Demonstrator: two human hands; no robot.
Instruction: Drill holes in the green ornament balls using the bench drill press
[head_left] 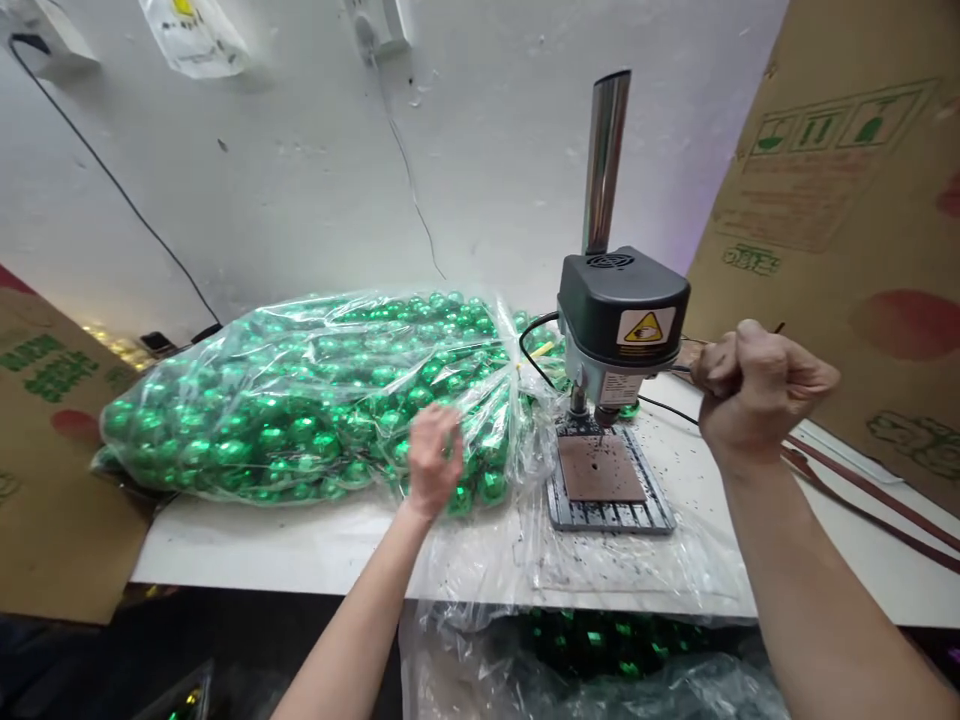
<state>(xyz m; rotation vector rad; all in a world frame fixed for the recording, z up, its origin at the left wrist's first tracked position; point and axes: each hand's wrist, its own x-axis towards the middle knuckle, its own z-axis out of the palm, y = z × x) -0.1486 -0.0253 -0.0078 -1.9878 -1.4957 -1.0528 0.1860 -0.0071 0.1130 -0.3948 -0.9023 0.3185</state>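
My right hand (757, 385) is closed in a fist around the feed lever (681, 369) of a small bench drill press (622, 300). Under the drill's chuck, a square brown plate (604, 470) with a dark hole lies on the slotted metal base (652, 515), amid dark shavings. My left hand (435, 455), a little blurred, is in front of a large clear plastic bag (300, 350) full of shiny green balls (232, 445). Its fingers are curled in; what they hold, if anything, is hidden. A green ball (628, 410) shows behind the drill base.
Cardboard boxes stand at the left (52, 480) and the right (840, 230). Brown strips (862, 500) lie on the white table (285, 550) at the right. Below the front edge, more green balls (585, 640) sit in clear plastic. A black cable (660, 405) runs behind the drill.
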